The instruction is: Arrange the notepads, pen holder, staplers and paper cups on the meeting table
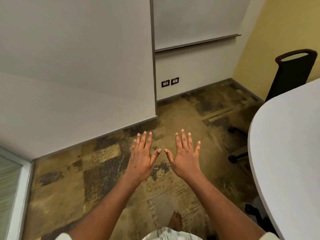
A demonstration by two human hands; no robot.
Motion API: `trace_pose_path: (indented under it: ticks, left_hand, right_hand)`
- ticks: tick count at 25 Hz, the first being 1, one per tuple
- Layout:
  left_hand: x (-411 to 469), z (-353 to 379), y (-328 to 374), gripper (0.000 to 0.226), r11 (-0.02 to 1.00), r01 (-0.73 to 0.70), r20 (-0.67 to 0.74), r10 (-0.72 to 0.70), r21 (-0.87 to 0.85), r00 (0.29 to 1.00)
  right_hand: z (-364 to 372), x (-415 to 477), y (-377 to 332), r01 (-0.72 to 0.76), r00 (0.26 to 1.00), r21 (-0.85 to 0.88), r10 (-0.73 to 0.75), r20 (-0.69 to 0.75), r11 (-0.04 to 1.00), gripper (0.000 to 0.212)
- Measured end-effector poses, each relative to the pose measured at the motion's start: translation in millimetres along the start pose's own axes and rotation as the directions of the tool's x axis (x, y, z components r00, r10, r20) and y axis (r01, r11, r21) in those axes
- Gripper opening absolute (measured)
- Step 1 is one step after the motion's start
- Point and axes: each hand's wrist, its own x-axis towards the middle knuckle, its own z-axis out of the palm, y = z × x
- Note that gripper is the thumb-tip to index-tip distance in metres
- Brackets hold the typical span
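Here, both hands are held out side by side, backs up, to the left of the white, round-edged meeting table (285,153). The left hand (141,158) and right hand (186,157) have their fingers spread straight and hold nothing, thumb tips nearly meeting, above the mottled brown-and-ochre carpet (86,170). A black mesh-backed office chair (290,75) stands just beyond the table's far edge.
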Motion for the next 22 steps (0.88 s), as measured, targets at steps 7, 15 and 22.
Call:
trace_pose_path:
  ticks: [7,15,22]
  left_hand:
    - [192,30,32,0.08,0.996,-0.079,-0.004,0.079,-0.034,0.997]
    - [441,80,43,0.083,0.96,-0.274,0.029,0.276,-0.06,0.961]
    - [642,87,76,0.084,0.886,-0.454,0.103,0.463,-0.095,0.88]
  right_hand:
    - [-27,174,59,-0.059,0.995,-0.023,0.057,-0.086,0.998,0.081]
    - [-38,379,119,-0.234,0.962,-0.043,0.225,-0.154,0.971,0.08]
    - [-68,528,162,-0.415,0.888,0.02,0.41,-0.209,0.909,0.079]
